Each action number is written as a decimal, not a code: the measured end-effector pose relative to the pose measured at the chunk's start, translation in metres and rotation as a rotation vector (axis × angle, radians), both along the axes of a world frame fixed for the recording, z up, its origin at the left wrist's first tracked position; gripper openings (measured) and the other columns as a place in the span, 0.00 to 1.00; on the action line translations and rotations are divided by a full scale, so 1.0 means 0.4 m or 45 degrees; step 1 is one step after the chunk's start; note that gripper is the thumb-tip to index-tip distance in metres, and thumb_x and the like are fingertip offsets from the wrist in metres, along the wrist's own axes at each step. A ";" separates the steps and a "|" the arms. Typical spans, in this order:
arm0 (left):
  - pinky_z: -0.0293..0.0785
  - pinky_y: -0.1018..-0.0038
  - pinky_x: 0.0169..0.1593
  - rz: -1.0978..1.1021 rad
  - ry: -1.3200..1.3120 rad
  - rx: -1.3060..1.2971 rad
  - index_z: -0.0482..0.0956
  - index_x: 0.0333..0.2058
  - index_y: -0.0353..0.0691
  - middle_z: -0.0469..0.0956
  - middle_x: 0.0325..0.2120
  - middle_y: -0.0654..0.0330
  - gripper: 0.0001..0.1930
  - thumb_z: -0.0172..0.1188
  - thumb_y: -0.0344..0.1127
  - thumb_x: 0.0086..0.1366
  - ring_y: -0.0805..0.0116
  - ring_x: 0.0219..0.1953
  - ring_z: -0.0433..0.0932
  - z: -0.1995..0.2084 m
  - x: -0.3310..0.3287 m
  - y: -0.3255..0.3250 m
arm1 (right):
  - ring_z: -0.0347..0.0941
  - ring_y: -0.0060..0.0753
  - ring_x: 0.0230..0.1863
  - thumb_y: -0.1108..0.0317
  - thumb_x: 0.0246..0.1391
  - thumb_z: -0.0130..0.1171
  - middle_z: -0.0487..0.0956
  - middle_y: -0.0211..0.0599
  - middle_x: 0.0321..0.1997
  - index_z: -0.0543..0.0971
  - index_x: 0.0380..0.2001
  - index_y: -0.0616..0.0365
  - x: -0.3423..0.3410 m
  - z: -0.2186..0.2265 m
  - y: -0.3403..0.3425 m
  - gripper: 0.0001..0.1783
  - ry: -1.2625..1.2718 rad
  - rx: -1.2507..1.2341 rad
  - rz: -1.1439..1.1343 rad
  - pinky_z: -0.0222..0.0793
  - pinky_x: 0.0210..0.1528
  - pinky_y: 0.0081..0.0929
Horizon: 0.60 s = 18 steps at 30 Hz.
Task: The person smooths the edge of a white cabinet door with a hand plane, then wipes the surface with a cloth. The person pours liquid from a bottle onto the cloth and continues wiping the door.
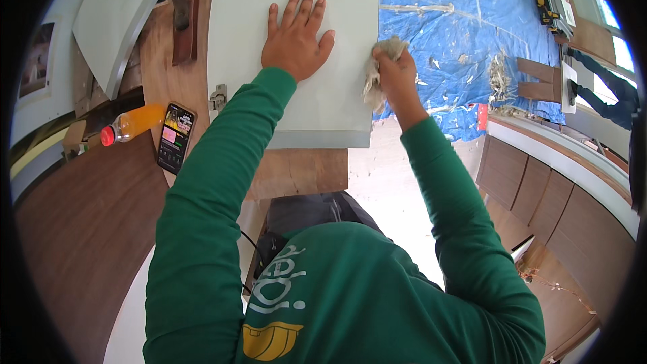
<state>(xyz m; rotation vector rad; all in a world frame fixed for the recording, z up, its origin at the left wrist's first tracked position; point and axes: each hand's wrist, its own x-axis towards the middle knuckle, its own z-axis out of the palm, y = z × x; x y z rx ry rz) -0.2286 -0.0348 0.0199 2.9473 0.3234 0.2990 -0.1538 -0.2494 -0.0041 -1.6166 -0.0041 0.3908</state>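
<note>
We see a wooden tabletop [156, 71] bearing a white panel [337, 104]. Left of it, we find a hand plane [189, 23], a phone [177, 138] and an orange-filled bottle [137, 123].

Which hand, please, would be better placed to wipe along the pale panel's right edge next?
Probably the right hand: it grips the grey rag there, while the left hand rests spread on the pale panel.

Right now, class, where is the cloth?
In the head view, the cloth is right of centre, gripped in the person's right hand at the right edge of the white board, with the blue sheet just beyond.
</note>
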 end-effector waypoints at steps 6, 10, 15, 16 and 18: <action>0.38 0.49 0.78 -0.011 -0.020 0.038 0.60 0.73 0.51 0.56 0.76 0.60 0.33 0.45 0.56 0.74 0.59 0.78 0.51 0.001 0.031 -0.001 | 0.80 0.33 0.36 0.65 0.58 0.63 0.83 0.41 0.37 0.79 0.45 0.66 0.288 0.066 0.135 0.17 -0.096 -0.239 0.087 0.77 0.37 0.34; 0.38 0.50 0.79 -0.009 0.017 0.069 0.60 0.73 0.52 0.56 0.76 0.61 0.33 0.45 0.56 0.74 0.59 0.78 0.50 0.004 0.034 -0.002 | 0.79 0.32 0.34 0.65 0.57 0.63 0.83 0.38 0.36 0.80 0.43 0.65 0.308 0.038 0.122 0.15 -0.046 -0.171 0.103 0.77 0.35 0.34; 0.38 0.50 0.79 0.026 0.014 0.026 0.59 0.74 0.52 0.55 0.76 0.62 0.33 0.44 0.57 0.74 0.60 0.78 0.49 -0.005 0.019 0.008 | 0.78 0.27 0.45 0.71 0.59 0.66 0.82 0.34 0.44 0.80 0.48 0.64 -0.019 0.048 -0.002 0.15 0.188 0.027 -0.073 0.76 0.46 0.30; 0.37 0.50 0.79 0.022 0.008 0.021 0.59 0.74 0.52 0.55 0.76 0.62 0.33 0.44 0.57 0.74 0.60 0.78 0.49 -0.005 0.019 0.006 | 0.79 0.27 0.45 0.72 0.60 0.65 0.83 0.35 0.44 0.80 0.49 0.66 -0.036 0.057 -0.026 0.15 0.240 0.055 0.012 0.76 0.47 0.31; 0.37 0.50 0.79 0.013 -0.004 0.014 0.59 0.74 0.52 0.55 0.76 0.62 0.33 0.44 0.57 0.75 0.60 0.78 0.49 -0.005 0.021 0.003 | 0.80 0.29 0.42 0.69 0.60 0.65 0.84 0.39 0.42 0.80 0.47 0.68 0.010 0.053 -0.016 0.16 0.177 -0.081 0.053 0.77 0.45 0.32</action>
